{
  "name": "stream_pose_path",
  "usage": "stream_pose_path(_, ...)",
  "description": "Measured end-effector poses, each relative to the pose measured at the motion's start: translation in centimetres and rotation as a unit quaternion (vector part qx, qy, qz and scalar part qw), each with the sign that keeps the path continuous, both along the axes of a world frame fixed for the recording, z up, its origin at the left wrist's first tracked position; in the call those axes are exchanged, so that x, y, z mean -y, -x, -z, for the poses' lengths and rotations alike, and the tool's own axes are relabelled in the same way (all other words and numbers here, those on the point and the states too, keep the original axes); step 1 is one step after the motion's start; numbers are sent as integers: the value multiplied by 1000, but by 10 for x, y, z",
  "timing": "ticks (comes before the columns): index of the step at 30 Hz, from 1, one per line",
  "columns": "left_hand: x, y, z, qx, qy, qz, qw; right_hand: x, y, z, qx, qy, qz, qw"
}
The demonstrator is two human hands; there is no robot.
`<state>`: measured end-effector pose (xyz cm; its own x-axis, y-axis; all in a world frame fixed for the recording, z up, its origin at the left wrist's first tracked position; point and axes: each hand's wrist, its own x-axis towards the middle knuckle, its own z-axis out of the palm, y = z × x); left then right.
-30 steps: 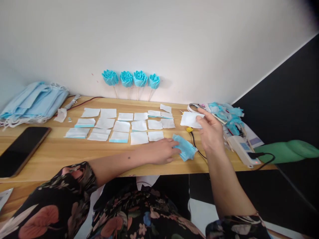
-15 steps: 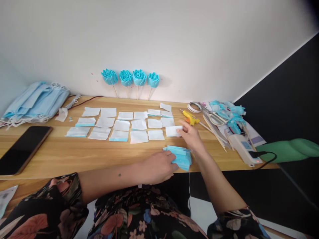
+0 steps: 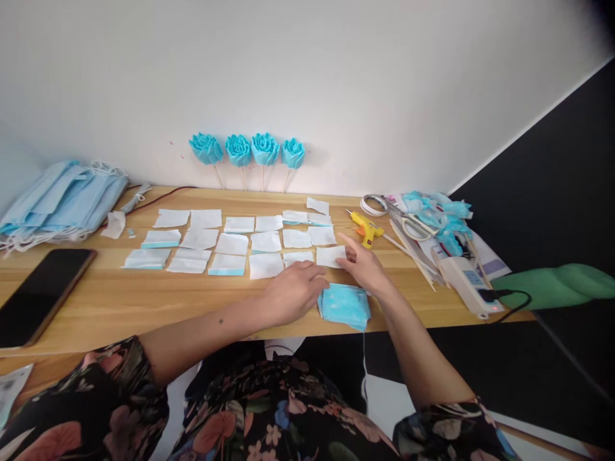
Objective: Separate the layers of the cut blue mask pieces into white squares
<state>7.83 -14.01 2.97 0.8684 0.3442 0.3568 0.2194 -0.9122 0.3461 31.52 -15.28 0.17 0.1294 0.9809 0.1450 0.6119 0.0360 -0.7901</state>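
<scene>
Several cut white mask pieces (image 3: 233,244) lie in rows on the wooden table, some with a blue edge. At the right end of the front row, a white piece (image 3: 330,257) lies under the thumb side of my right hand (image 3: 364,266); its index finger is stretched out and apart from the thumb. My left hand (image 3: 295,291) hovers or rests just left of a stack of blue mask pieces (image 3: 344,306), fingers loosely bent and apart, their tips by the stack's upper left corner. It partly covers a white piece in the front row. Neither hand appears to grip anything.
Blue rose-like flowers on sticks (image 3: 239,150) lean on the wall. A yellow glue gun (image 3: 366,227), tape roll (image 3: 373,205), scissors (image 3: 418,226) and power strip (image 3: 465,287) are right. A mask pile (image 3: 65,195) and phone (image 3: 45,296) are left.
My left hand has moved up and left, off the blue stack, uncovering more of it. My right hand stays by the same white piece, its index finger now extended.
</scene>
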Motion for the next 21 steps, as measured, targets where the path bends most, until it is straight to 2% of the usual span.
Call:
stream_pose_path(5, -16, -20, 15, -17, -12, -33, 999, -2, -1, 1, 18, 3, -16, 1000)
stream_pose_path(9, -26, -34, 21, -45, -7, -21, 999, -6, 1, -3, 67, 9, -18, 998)
stream_pose_path(12, -30, -37, 17, -86, -24, -13, 996, 0, 0, -18, 150, -9, 39, 988)
stream_pose_path(14, -30, -37, 11, -111, -39, -8, 993, 12, -1, -34, 207, -61, 99, 971)
stream_pose_path(15, -30, -37, 8, -121, -44, -7, 992, 19, -2, -44, 216, -83, 103, 967)
stream_pose_path(18, -32, -40, 2, -141, -52, -12, 989, 46, -1, -66, 220, -80, 67, 970)
stream_pose_path(21, -37, -45, 2, -127, -61, -13, 990, 71, 5, -73, 268, -44, -21, 962)
